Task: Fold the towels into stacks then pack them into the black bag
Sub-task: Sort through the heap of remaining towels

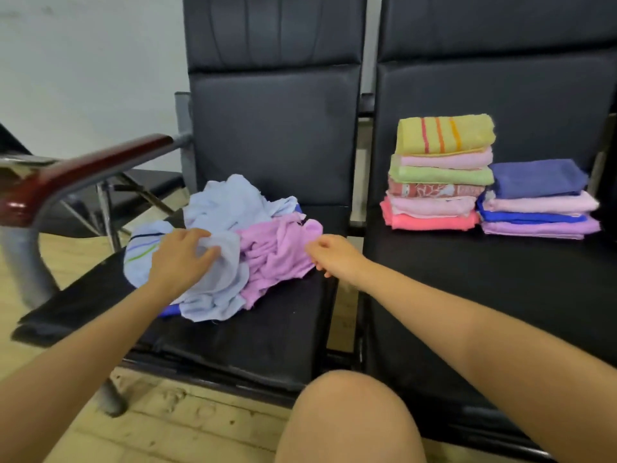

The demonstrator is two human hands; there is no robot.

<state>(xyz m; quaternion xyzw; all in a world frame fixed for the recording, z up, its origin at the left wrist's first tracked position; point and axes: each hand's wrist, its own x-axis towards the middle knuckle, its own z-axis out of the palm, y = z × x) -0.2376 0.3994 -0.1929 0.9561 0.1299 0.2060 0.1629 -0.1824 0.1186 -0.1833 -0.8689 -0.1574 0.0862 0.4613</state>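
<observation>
A loose heap of unfolded towels lies on the left black seat point(267, 332): light blue towels point(230, 202) and a crumpled pink-purple towel point(277, 252). My left hand point(182, 259) pinches a fold of a light blue towel at the front of the heap. My right hand point(332, 253) hovers with curled fingers at the right edge of the pink-purple towel; whether it grips the cloth is unclear. On the right seat stand two folded stacks: a tall one topped by a yellow striped towel point(444, 133) and a shorter one topped by a dark blue towel point(537, 177). No black bag is visible.
A dark red wooden armrest point(86, 170) on a metal frame borders the left seat. A gap point(354, 228) separates the two seats. My bare knee point(347, 419) is at the bottom centre, above a light wooden floor point(160, 426).
</observation>
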